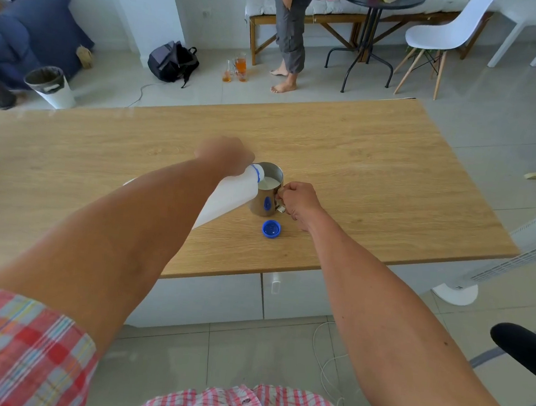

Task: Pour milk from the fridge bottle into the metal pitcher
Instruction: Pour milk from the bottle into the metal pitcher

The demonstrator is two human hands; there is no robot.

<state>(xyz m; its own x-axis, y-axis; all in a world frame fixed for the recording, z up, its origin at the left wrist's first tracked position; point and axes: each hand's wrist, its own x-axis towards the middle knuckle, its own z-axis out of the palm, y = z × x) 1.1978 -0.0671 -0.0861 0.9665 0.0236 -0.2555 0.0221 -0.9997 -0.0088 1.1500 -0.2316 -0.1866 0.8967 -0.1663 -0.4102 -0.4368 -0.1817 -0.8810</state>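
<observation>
- The white milk bottle [228,195] is tipped over, and its open mouth with the blue ring sits right at the rim of the metal pitcher [266,191].
- The left hand [224,154] is wrapped around the top part of the bottle and holds it tilted.
- The right hand [299,202] is closed on the pitcher's handle and keeps the pitcher steady on the wooden table [360,179].
- The blue cap [271,229] is off and lies on the table just in front of the pitcher.
- There is already white milk inside the pitcher, quite high up, so I think the pouring is mostly done.
- I cannot see a stream of milk, so I cannot tell if it is flowing right now.
- What is left, I think: tip the bottle back up and set it down.
</observation>
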